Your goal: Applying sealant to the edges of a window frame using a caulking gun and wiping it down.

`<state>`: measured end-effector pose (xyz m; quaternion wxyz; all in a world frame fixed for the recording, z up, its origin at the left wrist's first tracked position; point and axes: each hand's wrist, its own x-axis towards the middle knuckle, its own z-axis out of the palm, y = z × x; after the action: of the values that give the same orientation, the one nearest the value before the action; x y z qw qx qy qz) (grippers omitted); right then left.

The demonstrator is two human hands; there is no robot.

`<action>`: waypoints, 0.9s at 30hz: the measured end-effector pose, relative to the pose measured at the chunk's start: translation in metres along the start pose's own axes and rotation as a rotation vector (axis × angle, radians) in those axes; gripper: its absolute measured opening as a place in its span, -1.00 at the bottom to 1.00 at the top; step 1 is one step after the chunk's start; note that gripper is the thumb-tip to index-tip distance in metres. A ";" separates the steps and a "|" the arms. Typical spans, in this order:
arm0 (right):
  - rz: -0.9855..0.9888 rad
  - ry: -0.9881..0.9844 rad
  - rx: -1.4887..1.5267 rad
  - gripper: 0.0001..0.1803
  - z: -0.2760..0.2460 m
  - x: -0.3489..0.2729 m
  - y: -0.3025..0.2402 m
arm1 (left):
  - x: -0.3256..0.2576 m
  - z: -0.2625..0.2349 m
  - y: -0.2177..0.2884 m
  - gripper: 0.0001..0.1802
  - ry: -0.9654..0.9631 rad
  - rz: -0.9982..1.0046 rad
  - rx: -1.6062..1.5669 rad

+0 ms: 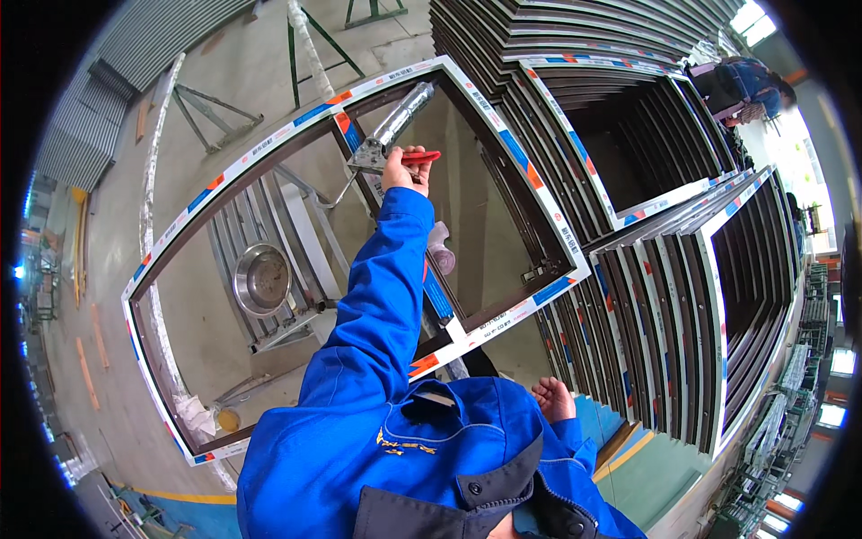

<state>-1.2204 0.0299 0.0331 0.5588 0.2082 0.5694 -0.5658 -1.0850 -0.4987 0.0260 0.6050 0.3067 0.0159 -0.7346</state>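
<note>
The left hand (pixel 404 171) is closed around the red handle and trigger of a caulking gun (pixel 395 130), which is held up at arm's length against a window frame. From the hand, the silver tube of the gun runs up and away, with its tip laid near the dark upright bar (pixel 359 162) in the middle of the frame, just beyond the fingers. The right hand (pixel 554 398) is seen low and close to the body, loosely curled and half open; nothing is seen in it, and it rests near the lower edge of the frame, though contact cannot be confirmed.

Around the left hand stands the window frame (pixel 269 144), white-edged with red and blue protective tape, dark brown on its inner faces. Through its left opening, below and left of the hand, a round metal bowl (pixel 261 279) is seen on a metal rack (pixel 296 260). To the right of the hand, a thick stack of similar frames (pixel 664 296) is leaned together.

The step in hand is judged to be the laying of sealant along the joint of the middle bar. For the next move, a steady squeeze of the trigger is called for, with the tip kept in the seam as the gun is drawn along it.
</note>
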 end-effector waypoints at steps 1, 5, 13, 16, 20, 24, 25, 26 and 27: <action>0.005 0.000 0.010 -0.68 0.000 0.000 -0.001 | 0.000 0.000 0.000 -0.79 -0.023 -0.018 0.005; 0.004 0.017 0.009 -0.67 0.001 0.000 -0.002 | 0.003 -0.002 0.000 -0.79 0.009 -0.022 0.018; 0.024 0.027 0.002 -0.68 0.002 0.001 -0.002 | 0.010 0.007 -0.001 -0.83 0.029 -0.011 0.010; 0.023 0.035 0.014 -0.69 0.004 0.001 -0.002 | 0.009 0.009 0.000 -0.82 0.036 -0.007 0.022; 0.017 0.044 0.048 -0.69 0.004 0.000 -0.001 | 0.008 0.010 0.001 -0.83 0.037 -0.013 0.050; 0.022 0.024 0.041 -0.68 0.004 0.001 0.000 | 0.008 0.011 0.003 -0.83 0.028 0.001 0.066; 0.023 0.016 0.030 -0.68 0.004 0.001 0.000 | 0.008 0.011 0.004 -0.84 0.032 0.005 0.072; 0.015 0.030 0.022 -0.68 0.004 0.001 0.000 | 0.007 0.011 0.005 -0.84 0.040 -0.009 0.074; 0.025 0.004 0.020 -0.68 0.004 0.001 0.000 | 0.007 0.012 0.006 -0.84 0.035 0.010 0.080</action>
<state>-1.2185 0.0261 0.0333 0.5625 0.2222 0.5622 -0.5641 -1.0848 -0.5108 0.0346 0.5958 0.3434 -0.0043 -0.7260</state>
